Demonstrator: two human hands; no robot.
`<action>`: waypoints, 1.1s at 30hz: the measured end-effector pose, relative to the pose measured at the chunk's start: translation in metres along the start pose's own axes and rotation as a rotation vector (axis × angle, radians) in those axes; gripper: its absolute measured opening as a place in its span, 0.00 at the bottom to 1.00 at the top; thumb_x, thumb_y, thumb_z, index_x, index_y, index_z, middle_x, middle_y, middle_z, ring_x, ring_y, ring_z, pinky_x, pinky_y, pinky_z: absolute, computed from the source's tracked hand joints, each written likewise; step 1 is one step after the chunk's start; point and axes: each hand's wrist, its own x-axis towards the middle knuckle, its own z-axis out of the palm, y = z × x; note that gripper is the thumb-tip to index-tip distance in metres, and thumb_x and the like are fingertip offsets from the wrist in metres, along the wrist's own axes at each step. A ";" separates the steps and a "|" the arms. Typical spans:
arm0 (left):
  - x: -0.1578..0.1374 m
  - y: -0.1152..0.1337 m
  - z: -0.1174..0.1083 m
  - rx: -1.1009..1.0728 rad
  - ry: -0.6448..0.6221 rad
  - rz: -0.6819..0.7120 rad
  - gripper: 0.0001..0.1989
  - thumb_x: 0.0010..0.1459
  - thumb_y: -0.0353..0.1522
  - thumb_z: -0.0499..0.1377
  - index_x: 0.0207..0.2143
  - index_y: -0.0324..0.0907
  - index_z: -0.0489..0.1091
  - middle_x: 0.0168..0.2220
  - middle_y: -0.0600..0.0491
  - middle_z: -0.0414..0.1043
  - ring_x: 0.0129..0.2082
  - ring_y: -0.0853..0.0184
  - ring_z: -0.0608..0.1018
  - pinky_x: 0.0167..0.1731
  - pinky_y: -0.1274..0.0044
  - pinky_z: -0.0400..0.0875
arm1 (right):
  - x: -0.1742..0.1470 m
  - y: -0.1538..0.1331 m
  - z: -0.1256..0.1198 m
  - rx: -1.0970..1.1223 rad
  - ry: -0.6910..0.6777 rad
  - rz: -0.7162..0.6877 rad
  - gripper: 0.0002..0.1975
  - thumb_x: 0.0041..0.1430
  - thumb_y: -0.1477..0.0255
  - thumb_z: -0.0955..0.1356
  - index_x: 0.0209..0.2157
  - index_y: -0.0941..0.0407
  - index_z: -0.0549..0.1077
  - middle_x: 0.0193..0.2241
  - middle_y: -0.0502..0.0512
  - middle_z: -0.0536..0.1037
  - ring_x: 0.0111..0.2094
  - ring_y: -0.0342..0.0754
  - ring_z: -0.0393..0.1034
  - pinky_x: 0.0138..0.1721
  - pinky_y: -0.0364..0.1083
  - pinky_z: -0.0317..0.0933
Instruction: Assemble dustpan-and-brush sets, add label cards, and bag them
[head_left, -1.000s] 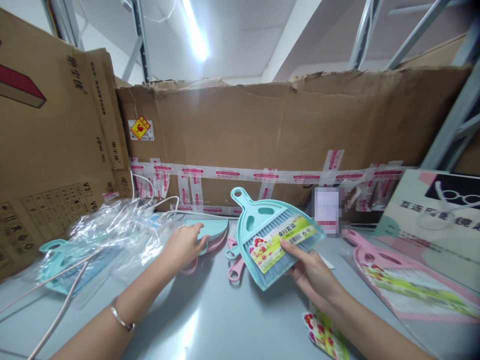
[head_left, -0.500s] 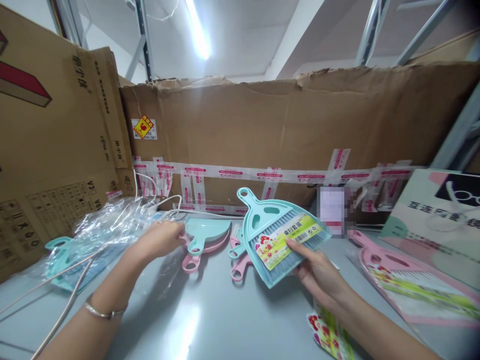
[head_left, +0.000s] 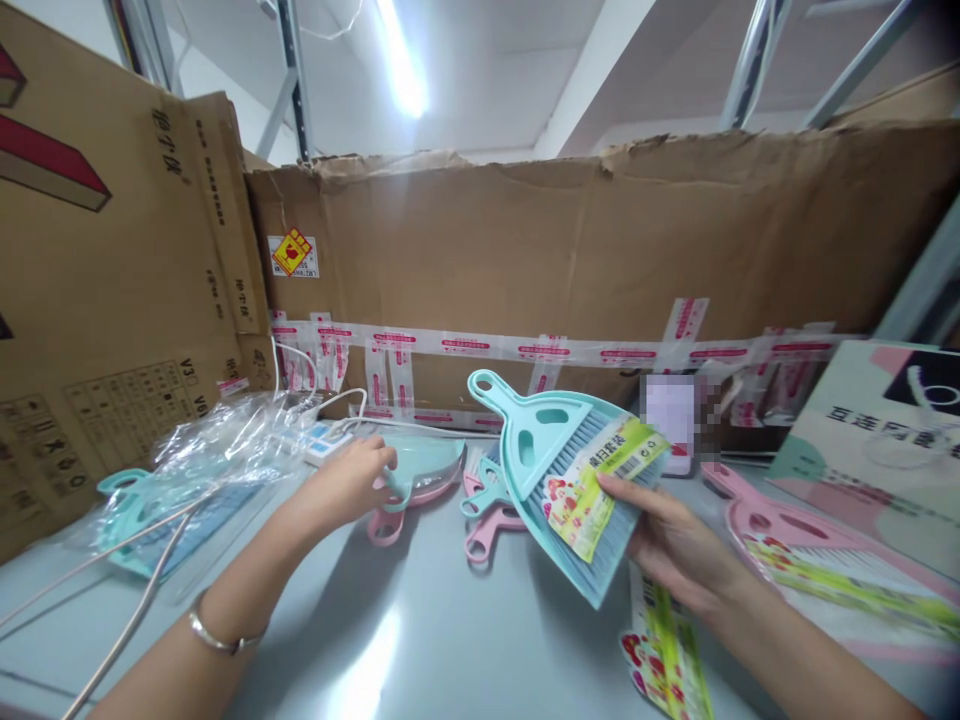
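My right hand [head_left: 679, 545] holds a teal mini dustpan-and-brush set [head_left: 559, 465] with a yellow-green label, tilted up above the grey table [head_left: 420, 640]. My left hand [head_left: 349, 482] reaches forward and rests its fingers on a stack of loose dustpans [head_left: 427, 467], teal on top and pink beneath. Two loose brush handles, teal and pink [head_left: 487, 515], lie between the stack and the held set. A printed label card [head_left: 664, 655] lies on the table under my right wrist.
A bagged pink set [head_left: 825, 560] lies at the right. Clear plastic bags over a teal set [head_left: 180, 480] sit at the left, with a white cable [head_left: 135, 610] and a power strip [head_left: 322, 440]. Cardboard boxes [head_left: 570, 270] wall the back and left.
My right hand has tilted the teal set more upright and shifted it slightly right. My left hand moved off the dustpan stack to the left and has come back onto it.
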 end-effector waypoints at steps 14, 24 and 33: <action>0.004 0.026 -0.001 0.005 0.172 -0.034 0.08 0.55 0.28 0.48 0.27 0.41 0.65 0.28 0.52 0.70 0.29 0.66 0.71 0.27 0.77 0.62 | -0.017 0.007 0.008 -0.361 -0.163 0.170 0.13 0.43 0.71 0.72 0.33 0.60 0.73 0.30 0.60 0.79 0.28 0.52 0.75 0.31 0.47 0.69; -0.005 0.063 0.022 0.025 0.526 0.312 0.12 0.60 0.28 0.46 0.30 0.39 0.67 0.29 0.50 0.68 0.30 0.67 0.70 0.29 0.76 0.64 | -0.013 0.033 0.015 -0.070 -0.103 0.125 0.19 0.44 0.72 0.72 0.40 0.61 0.71 0.36 0.60 0.78 0.38 0.53 0.73 0.44 0.51 0.66; -0.007 0.063 0.022 0.180 0.636 0.393 0.12 0.57 0.23 0.46 0.32 0.40 0.68 0.30 0.50 0.71 0.29 0.67 0.69 0.28 0.75 0.63 | -0.019 0.036 0.018 -0.239 -0.227 0.103 0.17 0.46 0.68 0.71 0.39 0.60 0.73 0.36 0.60 0.78 0.37 0.53 0.73 0.44 0.51 0.65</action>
